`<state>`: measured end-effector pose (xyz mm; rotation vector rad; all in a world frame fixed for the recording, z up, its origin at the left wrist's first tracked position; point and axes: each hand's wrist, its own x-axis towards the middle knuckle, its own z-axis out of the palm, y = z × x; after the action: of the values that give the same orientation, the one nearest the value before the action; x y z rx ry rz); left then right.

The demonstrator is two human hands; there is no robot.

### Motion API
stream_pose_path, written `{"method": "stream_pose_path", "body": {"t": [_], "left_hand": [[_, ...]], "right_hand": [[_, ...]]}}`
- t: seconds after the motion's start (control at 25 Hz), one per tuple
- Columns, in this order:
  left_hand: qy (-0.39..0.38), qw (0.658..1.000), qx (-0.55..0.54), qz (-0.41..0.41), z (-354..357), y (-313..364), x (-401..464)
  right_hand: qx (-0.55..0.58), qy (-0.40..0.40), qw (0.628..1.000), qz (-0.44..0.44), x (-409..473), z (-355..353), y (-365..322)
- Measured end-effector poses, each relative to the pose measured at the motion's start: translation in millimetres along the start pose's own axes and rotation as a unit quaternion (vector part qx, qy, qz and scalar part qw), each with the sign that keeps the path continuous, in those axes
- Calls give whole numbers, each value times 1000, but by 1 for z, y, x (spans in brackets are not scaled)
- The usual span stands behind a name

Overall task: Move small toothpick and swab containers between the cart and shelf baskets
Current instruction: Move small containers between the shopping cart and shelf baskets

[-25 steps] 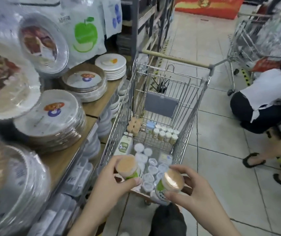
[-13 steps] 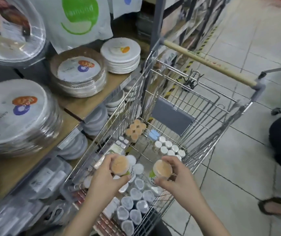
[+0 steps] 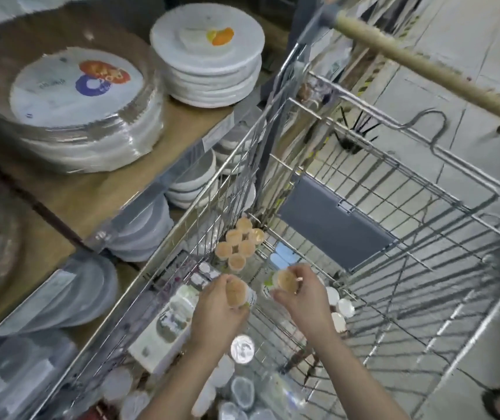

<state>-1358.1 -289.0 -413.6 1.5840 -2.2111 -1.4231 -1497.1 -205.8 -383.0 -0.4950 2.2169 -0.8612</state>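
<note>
Both hands hold toothpick jars low inside the wire cart, frame blurred.

Motion blur smears labels; items at the cart's near end are cut off by the forearms and bottom edge. Left hand [image 3: 218, 310] grips a tan-lidded toothpick jar [image 3: 238, 294]; right hand [image 3: 301, 294] grips a second tan-lidded jar [image 3: 285, 280], fingers curled round each. Compared with half a second ago, both hands are deeper in the shopping cart [image 3: 424, 225] and the view has tilted down. A cluster of six tan-lidded jars [image 3: 239, 244] stands at the cart's far left corner, white-lidded containers [image 3: 341, 307] just right of the right hand, a white box [image 3: 167, 331] along the left wall. Paper plate stacks [image 3: 209, 56] sit on the shelf [image 3: 97, 192] beside the cart.
</note>
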Motion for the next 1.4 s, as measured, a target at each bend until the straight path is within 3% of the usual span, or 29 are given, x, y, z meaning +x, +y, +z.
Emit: {"method": "stream_pose_path", "body": {"t": [0.4,0.6,0.8,1.08,1.24,1.4], "left_hand": [[75,992,86,55,80,-41,107],[98,975,144,135,109,-53,132],[97,965,203,136,125,-59,151],[89,949,265,143,140,-70,161],[103,949,265,138,143,-70,165],[108,950,259,141,146,-75,166]], "right_hand": [[-139,44,988,-43,137,64,46],[-231,63,966,-94,169,79,63],[-305,85,938,-139,186,90,74],[-391,48,904,-168,208,98,92],[-432,94,874,-202,214,103,107],[-430,103,869,-221,214,104,112]]}}
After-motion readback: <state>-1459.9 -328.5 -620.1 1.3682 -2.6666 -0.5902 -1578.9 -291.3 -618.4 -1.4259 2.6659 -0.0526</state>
